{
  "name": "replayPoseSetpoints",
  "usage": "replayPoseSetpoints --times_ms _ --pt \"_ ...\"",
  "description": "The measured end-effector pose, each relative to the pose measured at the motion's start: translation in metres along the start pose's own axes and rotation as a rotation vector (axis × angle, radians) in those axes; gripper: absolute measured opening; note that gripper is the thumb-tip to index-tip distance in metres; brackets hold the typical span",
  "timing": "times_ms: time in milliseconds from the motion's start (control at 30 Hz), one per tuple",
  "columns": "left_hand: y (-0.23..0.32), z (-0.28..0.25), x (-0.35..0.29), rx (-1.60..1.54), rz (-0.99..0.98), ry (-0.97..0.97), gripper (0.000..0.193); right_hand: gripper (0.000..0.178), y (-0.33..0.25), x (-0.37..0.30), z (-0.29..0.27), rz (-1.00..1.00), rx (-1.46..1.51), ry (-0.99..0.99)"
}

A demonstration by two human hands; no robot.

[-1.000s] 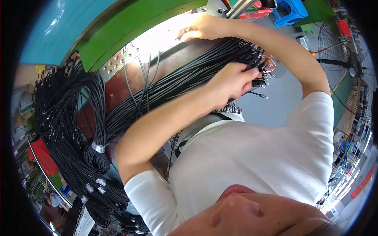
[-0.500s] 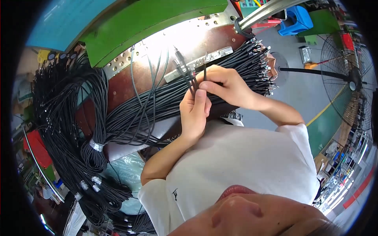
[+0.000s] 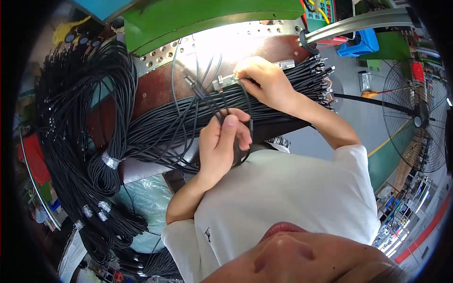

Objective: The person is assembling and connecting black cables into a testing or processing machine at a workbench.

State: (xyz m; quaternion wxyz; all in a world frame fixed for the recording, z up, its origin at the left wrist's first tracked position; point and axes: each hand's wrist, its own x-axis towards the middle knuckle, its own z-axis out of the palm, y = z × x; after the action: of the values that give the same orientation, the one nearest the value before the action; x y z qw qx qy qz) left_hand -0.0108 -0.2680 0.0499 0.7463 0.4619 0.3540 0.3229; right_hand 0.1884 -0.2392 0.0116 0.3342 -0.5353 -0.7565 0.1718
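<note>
My left hand [image 3: 219, 148] is closed around a few black cables [image 3: 205, 98], thumb pressed against the fingers. Their connector ends [image 3: 190, 81] point up and to the left. Farther off, my right hand [image 3: 269, 85] pinches the end of another black cable [image 3: 250, 115] at a narrow metal fixture strip [image 3: 226, 82]. That cable hangs in a loop past my left fingertips. The pinched end itself is hidden by my right fingers. Beneath both hands runs a thick bundle of black cables [image 3: 163, 122] lying across the brown bench top [image 3: 151, 87].
A green machine beam [image 3: 212, 21] spans the far side, with a bright light under it. Bunches of black cables [image 3: 89, 75] hang at the left, tied with silvery wraps [image 3: 111, 161]. At the right are a metal bar [image 3: 358, 23], a blue stool [image 3: 361, 43] and a fan [image 3: 419, 113].
My right hand has moved away from the left, up to the metal strip with one cable. My left hand has drawn back slightly left and nearer, its cables still in it.
</note>
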Motion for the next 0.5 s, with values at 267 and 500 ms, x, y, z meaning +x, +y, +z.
replayPoseSetpoints --times_ms 267,500 --pt "-0.011 0.002 0.009 -0.123 -0.211 -0.095 0.038 0.019 0.0 0.004 -0.011 -0.132 -0.134 -0.021" --pt "-0.005 0.01 0.003 0.109 -0.023 -0.048 0.041 0.019 0.005 -0.002 -0.027 -0.121 -0.128 0.033"
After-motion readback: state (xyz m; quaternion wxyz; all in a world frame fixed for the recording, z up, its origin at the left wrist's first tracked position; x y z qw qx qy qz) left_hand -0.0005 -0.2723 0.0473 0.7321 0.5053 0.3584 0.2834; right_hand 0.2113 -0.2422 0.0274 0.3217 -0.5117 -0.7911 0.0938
